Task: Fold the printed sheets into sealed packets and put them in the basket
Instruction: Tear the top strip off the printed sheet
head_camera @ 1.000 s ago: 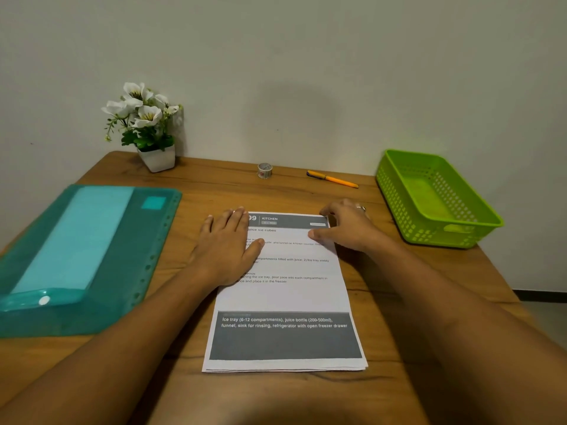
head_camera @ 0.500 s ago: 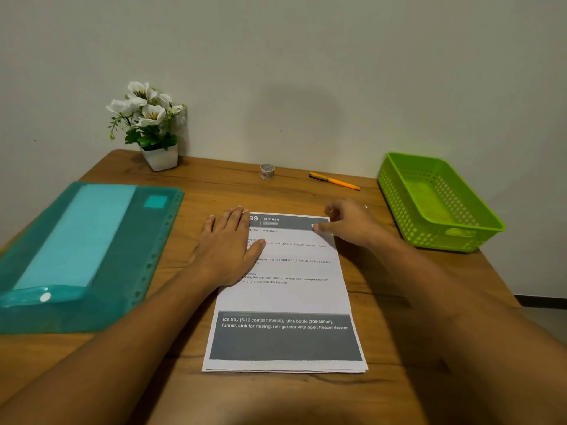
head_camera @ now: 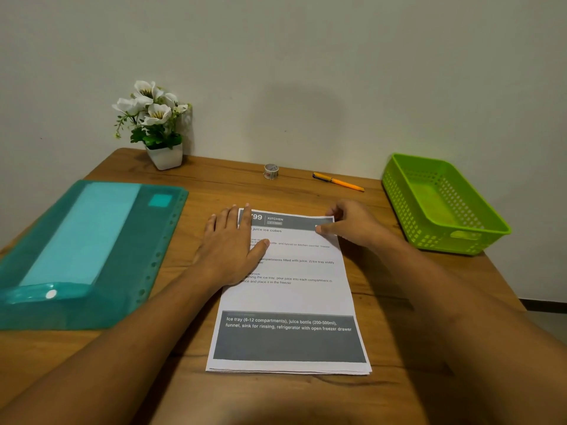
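here, folder (head_camera: 153,240) holds paper (head_camera: 82,234), opposite green basket (head_camera: 399,194).

- The white printed paper sheet (head_camera: 291,299) on top of the stack shows "99" and "KITCHEN" in white on its dark grey header band (head_camera: 294,223).
- Under the band, black print reads "juice ice cubes".
- Partly covered lines read "compartments filled with juice. 2) Ice tray stably" and "pour juice into each compartment".
- The dark grey bottom block (head_camera: 288,343) reads "Ice tray (6-12 compartments), juice bottle (200-500ml), funnel, sink for rinsing, refrigerator with open freezer drawer".
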`<state>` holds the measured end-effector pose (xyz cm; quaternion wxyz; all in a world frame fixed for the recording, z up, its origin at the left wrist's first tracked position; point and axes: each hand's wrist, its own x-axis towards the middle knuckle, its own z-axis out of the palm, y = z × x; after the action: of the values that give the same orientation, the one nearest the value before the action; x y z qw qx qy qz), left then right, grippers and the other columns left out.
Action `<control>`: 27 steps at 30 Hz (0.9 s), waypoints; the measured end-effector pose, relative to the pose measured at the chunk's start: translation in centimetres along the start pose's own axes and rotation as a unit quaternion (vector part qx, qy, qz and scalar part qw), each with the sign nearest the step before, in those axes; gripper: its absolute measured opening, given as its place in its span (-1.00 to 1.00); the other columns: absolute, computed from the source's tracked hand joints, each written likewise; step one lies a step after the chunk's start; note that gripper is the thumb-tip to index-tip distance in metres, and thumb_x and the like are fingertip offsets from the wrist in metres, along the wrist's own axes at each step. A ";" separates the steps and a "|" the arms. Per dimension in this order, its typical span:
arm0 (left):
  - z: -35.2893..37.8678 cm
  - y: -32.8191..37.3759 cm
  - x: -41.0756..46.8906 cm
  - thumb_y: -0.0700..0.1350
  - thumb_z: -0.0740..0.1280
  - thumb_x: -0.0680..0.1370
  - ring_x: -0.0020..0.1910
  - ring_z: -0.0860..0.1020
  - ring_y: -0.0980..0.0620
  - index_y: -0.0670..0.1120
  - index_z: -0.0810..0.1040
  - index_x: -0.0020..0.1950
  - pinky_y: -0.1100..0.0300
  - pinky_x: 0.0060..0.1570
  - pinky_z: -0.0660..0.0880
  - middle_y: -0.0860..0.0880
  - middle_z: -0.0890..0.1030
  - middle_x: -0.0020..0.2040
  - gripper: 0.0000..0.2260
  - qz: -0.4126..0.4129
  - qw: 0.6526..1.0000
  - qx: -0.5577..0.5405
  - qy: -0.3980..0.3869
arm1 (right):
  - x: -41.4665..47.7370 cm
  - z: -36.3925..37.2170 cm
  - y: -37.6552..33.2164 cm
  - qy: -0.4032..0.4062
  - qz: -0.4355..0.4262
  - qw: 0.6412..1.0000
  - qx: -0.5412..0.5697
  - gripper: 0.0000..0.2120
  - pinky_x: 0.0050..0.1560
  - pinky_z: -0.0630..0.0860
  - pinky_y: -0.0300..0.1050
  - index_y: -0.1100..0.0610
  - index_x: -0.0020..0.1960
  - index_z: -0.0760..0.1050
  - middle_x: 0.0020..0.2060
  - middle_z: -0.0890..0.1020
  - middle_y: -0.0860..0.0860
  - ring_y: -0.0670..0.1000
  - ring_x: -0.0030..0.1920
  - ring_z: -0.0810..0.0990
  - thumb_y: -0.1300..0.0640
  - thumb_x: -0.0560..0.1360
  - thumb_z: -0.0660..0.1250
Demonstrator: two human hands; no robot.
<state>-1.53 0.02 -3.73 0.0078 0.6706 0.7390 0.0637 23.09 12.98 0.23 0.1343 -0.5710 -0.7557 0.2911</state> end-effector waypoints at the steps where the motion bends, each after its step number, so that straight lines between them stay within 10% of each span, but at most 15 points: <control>1: 0.0 0.0 0.0 0.38 -0.13 0.61 0.65 -0.01 -0.18 -0.10 -0.16 0.68 -0.16 0.59 -0.08 -0.18 0.04 0.67 -0.21 0.000 1.000 0.000 0.001 | 0.0 0.0 0.0 0.006 -0.002 1.000 0.021 -0.71 -0.01 0.59 -0.02 0.01 0.05 0.53 -0.02 0.62 -0.01 0.03 0.03 0.58 0.04 0.45 0.59; 18: 0.2 -0.2 -0.1 0.37 -0.06 0.61 0.64 0.03 -0.17 -0.09 -0.24 0.67 -0.17 0.60 -0.01 -0.17 0.06 0.66 -0.19 0.009 0.999 -0.031 0.029 | -0.8 -0.5 0.7 0.061 -0.079 0.991 0.091 -0.85 -0.24 0.53 -0.08 -0.02 0.07 0.62 -0.18 0.67 -0.01 0.00 -0.14 0.62 0.21 0.62 0.40; 27: 0.0 -0.1 -0.2 0.36 0.05 0.62 0.64 -0.01 -0.18 -0.05 -0.27 0.66 -0.17 0.58 -0.01 -0.15 -0.04 0.68 -0.17 -0.001 0.997 -0.059 0.049 | -0.1 -2.1 -2.9 -0.075 -0.089 0.992 0.053 -0.34 -0.08 0.66 -0.07 0.01 0.45 0.42 0.12 0.54 0.02 0.01 0.00 0.61 0.24 0.43 0.59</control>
<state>-1.58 -0.20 -3.73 0.0114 0.6645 0.7339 0.1400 21.96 12.94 3.62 0.1329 -0.4701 -0.7953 0.3590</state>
